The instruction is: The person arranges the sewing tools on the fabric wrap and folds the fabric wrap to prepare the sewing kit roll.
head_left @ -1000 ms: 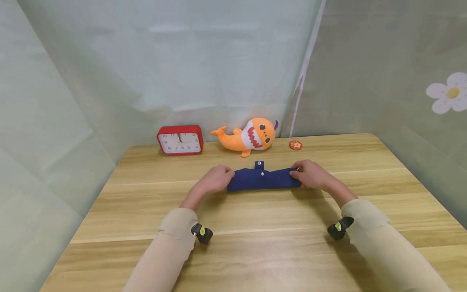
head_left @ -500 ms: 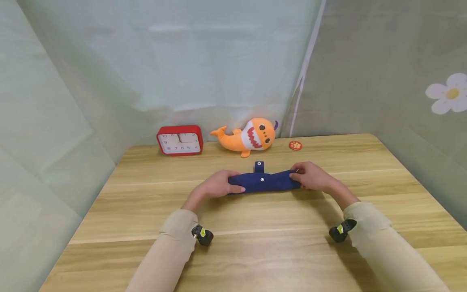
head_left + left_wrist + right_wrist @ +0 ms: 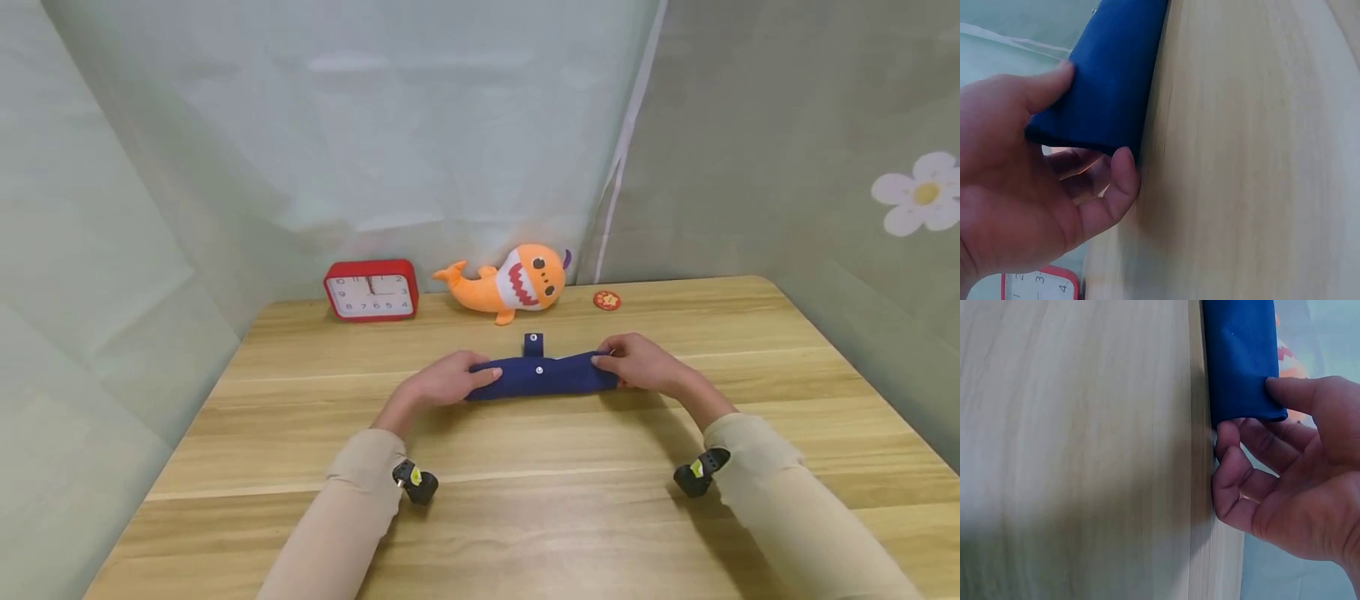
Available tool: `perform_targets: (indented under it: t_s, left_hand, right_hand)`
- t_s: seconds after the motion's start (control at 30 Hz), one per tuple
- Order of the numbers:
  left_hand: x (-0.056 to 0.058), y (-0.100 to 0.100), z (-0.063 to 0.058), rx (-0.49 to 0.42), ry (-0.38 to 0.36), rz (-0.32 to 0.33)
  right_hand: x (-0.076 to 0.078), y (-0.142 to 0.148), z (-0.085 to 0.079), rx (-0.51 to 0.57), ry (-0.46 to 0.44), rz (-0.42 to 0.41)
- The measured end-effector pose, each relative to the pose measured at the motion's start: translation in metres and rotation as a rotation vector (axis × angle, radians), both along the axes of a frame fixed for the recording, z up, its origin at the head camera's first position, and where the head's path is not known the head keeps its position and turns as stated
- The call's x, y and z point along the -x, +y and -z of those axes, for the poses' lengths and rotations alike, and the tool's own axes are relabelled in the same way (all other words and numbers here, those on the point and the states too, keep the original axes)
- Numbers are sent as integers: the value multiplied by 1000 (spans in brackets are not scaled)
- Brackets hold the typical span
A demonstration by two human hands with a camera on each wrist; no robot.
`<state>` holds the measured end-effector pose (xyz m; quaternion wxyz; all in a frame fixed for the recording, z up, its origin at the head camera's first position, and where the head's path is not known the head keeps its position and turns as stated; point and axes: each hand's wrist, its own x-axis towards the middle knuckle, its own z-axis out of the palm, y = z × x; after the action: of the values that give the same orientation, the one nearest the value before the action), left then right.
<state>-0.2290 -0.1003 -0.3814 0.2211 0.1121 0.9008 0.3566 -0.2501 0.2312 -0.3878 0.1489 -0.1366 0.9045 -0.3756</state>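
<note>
A folded navy-blue cloth piece [image 3: 558,377] lies lengthwise across the middle of the wooden table, with a metal snap on its front. Behind its upper edge a short strap [image 3: 533,343] with a second snap sticks out. My left hand [image 3: 444,379] holds the left end, thumb over the front and fingers behind and below it; in the left wrist view the cloth's end [image 3: 1100,119] sits between thumb and curled fingers. At the other end my right hand [image 3: 640,361] pinches the cloth [image 3: 1241,362], thumb on its face and fingers tucked under its edge.
Along the back of the table [image 3: 525,500] stand a red-framed clock [image 3: 372,291] and an orange plush shark [image 3: 517,283]. A small round red badge [image 3: 607,300] lies right of the shark. Pale curtains [image 3: 450,125] hang behind.
My left thumb has come over the front of the cloth. The cloth's upper edge and front snap have shifted toward me, baring more of the strap. The right hand has barely moved.
</note>
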Motion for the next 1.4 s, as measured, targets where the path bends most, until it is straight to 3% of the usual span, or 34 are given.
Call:
perform_targets:
  t_s: [0.1,0.43,0.83,1.1,1.27,1.4]
  left_hand:
    - [3,4,0,-18,-9,-40]
    - [19,17,1,4,111,-145]
    - [11,23,9,40,181,-109]
    - [8,20,10,26,233,-190]
    - [3,24,8,115,338,-164]
    - [-8,38,-2,257,517,-129]
  right_hand:
    - [2,-2,1,-30,-13,29]
    - [9,-12,-2,-125,-36,107]
    - [12,-18,1,-167,-33,144]
    - [12,-19,-1,-151,-74,156]
    - [12,-20,1,-144,-96,176]
    - [12,-20,0,-152,-95,188]
